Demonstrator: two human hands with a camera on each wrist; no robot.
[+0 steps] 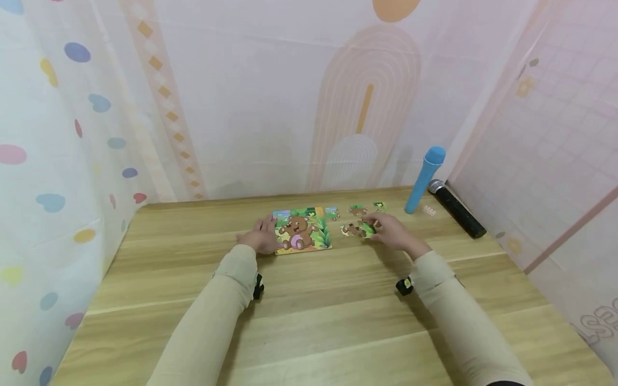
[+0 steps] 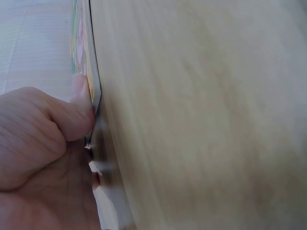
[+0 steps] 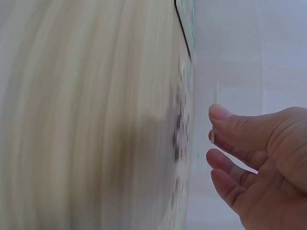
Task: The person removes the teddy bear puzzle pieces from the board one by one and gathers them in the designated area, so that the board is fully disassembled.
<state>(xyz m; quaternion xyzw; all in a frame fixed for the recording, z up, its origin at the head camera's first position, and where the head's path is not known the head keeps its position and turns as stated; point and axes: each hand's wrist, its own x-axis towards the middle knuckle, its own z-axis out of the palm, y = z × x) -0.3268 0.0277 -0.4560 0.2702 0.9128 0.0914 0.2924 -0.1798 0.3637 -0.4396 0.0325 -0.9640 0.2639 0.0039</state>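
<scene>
A bear jigsaw puzzle lies flat on the wooden table, mostly filled with its picture. My left hand rests along its left edge with fingers extended. In the left wrist view, the thumb touches the puzzle's edge. To the right of the puzzle, my right hand is over the loose pieces. Thumb and index finger pinch a thin puzzle piece, seen edge-on in the right wrist view, raised off the table. Its other fingers are loosely bent. Loose brown-and-green pieces lie close beside that hand.
More loose pieces are spread behind the right hand, one close to the puzzle's right edge. A blue microphone stands at the back right, with a black microphone lying beside it. Patterned curtains rise behind the table.
</scene>
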